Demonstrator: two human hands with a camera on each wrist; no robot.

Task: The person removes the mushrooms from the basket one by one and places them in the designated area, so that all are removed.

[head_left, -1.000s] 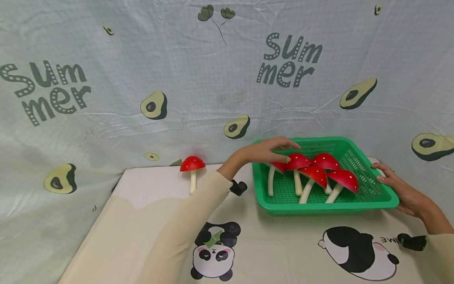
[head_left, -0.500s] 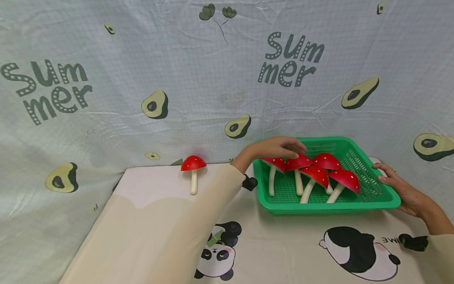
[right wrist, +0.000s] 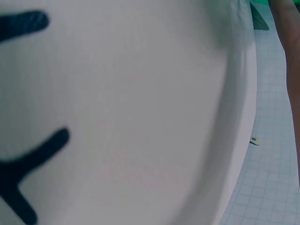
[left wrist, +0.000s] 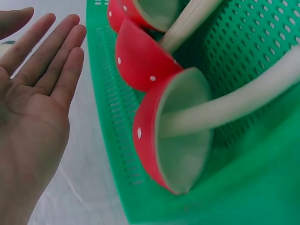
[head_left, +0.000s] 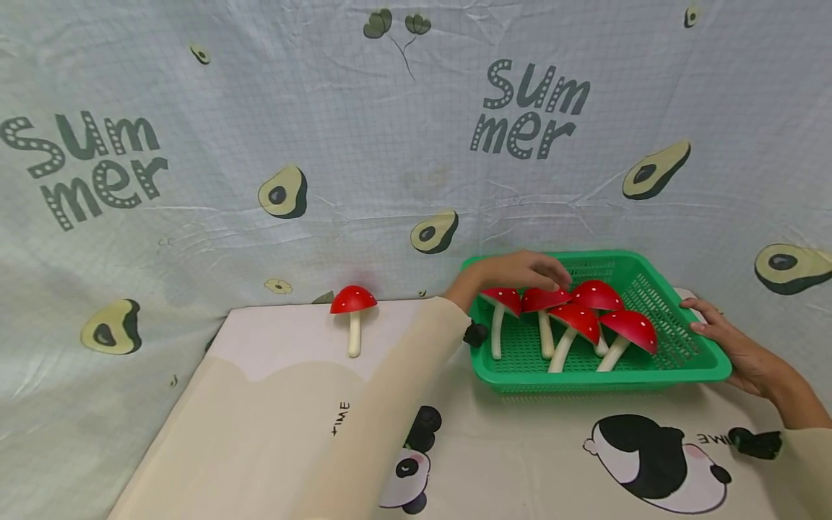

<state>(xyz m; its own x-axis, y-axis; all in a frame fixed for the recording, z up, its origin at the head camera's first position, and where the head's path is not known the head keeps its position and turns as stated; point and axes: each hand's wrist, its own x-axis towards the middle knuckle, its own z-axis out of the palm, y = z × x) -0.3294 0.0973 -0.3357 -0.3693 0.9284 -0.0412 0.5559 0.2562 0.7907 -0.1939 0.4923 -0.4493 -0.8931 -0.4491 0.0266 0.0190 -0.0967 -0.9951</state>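
Observation:
A green plastic basket [head_left: 604, 380] stands at the right in the head view. Inside lie several toy mushrooms [head_left: 629, 330] with red, white-dotted caps and pale stems. My left hand [head_left: 520, 270] hovers over the basket's back left, above the caps. In the left wrist view that hand [left wrist: 37, 103] has straight fingers and holds nothing, beside a mushroom [left wrist: 145, 136] in the basket. At the right end my right hand [head_left: 744, 354] holds the basket's rim, partly hidden behind it. In the right wrist view only a strip of forearm [right wrist: 290, 70] shows.
One more red-capped mushroom [head_left: 354, 300] is at the table's back edge, left of the basket. The pale table [head_left: 247, 440] has printed pandas. A grey-blue cloth [head_left: 364, 144] with avocado prints hangs behind it.
My left hand has moved a little to the right over the basket, its fingers drooping more. The right hand, basket and mushrooms look unmoved.

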